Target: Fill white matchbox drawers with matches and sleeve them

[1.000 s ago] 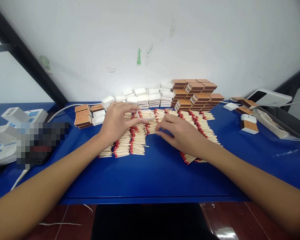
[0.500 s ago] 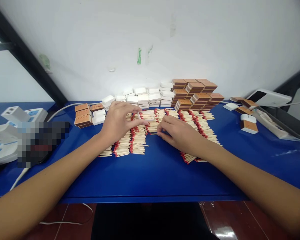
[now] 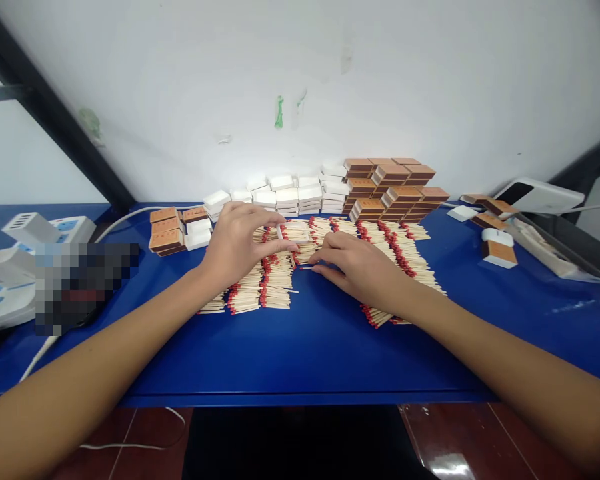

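My left hand (image 3: 237, 243) is closed around the ends of a small white matchbox tray (image 3: 296, 242), gripping it between thumb and fingers just above the matches. Inside the tray, red match heads and pale sticks show, though I cannot tell whether they lie in it or behind it. My right hand (image 3: 353, 267) has its thumb and fingers pinched at the tail of a single match (image 3: 305, 269), red head to the left, near the table surface. Rows of loose red-headed matches (image 3: 275, 297) lie on both sides, partly hidden by my hands.
White matchbox trays (image 3: 286, 199) and brown matchboxes (image 3: 405, 175) are stacked along the wall. More brown boxes (image 3: 166, 239) stand at left, beside a power strip (image 3: 77, 230) and a blurred dark object (image 3: 87, 287). A white device (image 3: 543, 198) lies at right on the blue table (image 3: 300, 360).
My right hand's fingertips have shifted slightly left, and the single match shows more clearly at them. My left hand and the tray have barely moved.
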`<act>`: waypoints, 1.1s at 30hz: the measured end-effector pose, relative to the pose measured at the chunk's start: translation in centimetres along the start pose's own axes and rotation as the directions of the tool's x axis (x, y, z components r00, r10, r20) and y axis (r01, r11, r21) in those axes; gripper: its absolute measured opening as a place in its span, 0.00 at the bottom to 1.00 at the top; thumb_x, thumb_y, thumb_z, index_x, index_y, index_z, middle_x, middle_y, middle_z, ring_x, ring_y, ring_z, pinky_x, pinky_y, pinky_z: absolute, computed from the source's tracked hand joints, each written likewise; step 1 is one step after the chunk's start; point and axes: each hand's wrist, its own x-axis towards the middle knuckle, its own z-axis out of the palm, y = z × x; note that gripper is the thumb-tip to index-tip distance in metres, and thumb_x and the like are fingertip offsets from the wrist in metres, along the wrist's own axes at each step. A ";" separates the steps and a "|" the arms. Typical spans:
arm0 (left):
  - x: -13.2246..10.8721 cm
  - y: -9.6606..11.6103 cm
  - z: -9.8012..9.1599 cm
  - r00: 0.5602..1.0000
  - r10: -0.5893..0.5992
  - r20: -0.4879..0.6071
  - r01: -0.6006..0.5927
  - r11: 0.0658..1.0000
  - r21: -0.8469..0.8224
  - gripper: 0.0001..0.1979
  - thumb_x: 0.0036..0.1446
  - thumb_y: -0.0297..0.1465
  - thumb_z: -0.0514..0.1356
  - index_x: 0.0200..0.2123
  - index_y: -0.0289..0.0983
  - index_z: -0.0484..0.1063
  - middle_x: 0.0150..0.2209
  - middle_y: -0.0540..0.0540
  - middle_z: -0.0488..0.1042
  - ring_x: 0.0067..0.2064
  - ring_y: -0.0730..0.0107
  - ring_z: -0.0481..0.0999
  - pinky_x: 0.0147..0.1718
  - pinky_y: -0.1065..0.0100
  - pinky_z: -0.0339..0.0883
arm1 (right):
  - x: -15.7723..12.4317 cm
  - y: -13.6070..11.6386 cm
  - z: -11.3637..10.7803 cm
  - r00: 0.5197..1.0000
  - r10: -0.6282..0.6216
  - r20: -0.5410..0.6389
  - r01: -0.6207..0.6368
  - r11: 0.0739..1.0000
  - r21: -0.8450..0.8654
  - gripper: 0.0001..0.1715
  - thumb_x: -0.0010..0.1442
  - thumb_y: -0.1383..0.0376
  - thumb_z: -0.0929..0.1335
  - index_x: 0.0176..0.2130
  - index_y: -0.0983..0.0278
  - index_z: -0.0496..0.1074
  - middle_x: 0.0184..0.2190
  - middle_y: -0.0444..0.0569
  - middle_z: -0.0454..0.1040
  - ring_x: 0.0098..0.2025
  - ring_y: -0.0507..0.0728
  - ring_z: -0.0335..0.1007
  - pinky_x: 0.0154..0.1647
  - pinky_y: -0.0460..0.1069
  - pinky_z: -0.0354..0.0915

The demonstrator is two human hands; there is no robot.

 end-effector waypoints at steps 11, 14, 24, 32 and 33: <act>-0.1 0.1 0.1 1.000 0.011 0.029 -0.010 1.000 -0.006 0.18 0.59 0.49 0.73 0.44 0.43 0.81 0.42 0.48 0.86 0.46 0.59 0.83 0.53 0.56 0.66 | 0.0 -0.2 -0.4 0.999 0.014 0.033 -0.015 1.000 0.025 0.09 0.74 0.66 0.64 0.40 0.62 0.73 0.40 0.53 0.73 0.41 0.60 0.70 0.41 0.53 0.65; -0.1 -0.2 0.2 0.998 0.023 0.056 -0.023 1.000 -0.007 0.19 0.57 0.48 0.74 0.44 0.42 0.82 0.41 0.47 0.85 0.46 0.58 0.83 0.53 0.55 0.66 | 0.0 -0.1 -1.0 1.000 0.013 -0.001 -0.013 1.000 0.024 0.09 0.75 0.66 0.64 0.41 0.62 0.72 0.40 0.54 0.73 0.40 0.60 0.69 0.41 0.53 0.65; -0.7 1.3 0.6 0.993 0.077 0.094 -0.071 0.995 -0.065 0.23 0.50 0.47 0.78 0.45 0.43 0.82 0.42 0.48 0.86 0.48 0.59 0.82 0.55 0.56 0.65 | 0.4 -1.5 -2.0 0.983 0.034 -0.178 -0.036 0.999 -0.010 0.09 0.76 0.65 0.63 0.42 0.61 0.70 0.40 0.54 0.73 0.42 0.61 0.69 0.42 0.55 0.63; -0.5 2.0 0.2 0.997 0.056 0.052 -0.049 0.992 -0.114 0.22 0.53 0.50 0.75 0.43 0.42 0.82 0.41 0.49 0.86 0.45 0.60 0.83 0.53 0.57 0.66 | 0.4 -2.3 -2.2 0.967 0.031 -0.252 -0.022 0.999 0.041 0.08 0.76 0.65 0.64 0.45 0.61 0.72 0.39 0.52 0.74 0.42 0.61 0.70 0.42 0.54 0.64; -0.4 1.8 0.2 0.998 0.036 0.051 -0.030 0.993 -0.111 0.21 0.55 0.50 0.75 0.43 0.42 0.82 0.41 0.49 0.86 0.45 0.60 0.84 0.53 0.57 0.66 | 0.4 -2.1 -2.2 0.964 0.036 -0.264 -0.025 0.999 0.045 0.08 0.76 0.65 0.64 0.45 0.61 0.72 0.39 0.52 0.74 0.41 0.60 0.70 0.42 0.54 0.64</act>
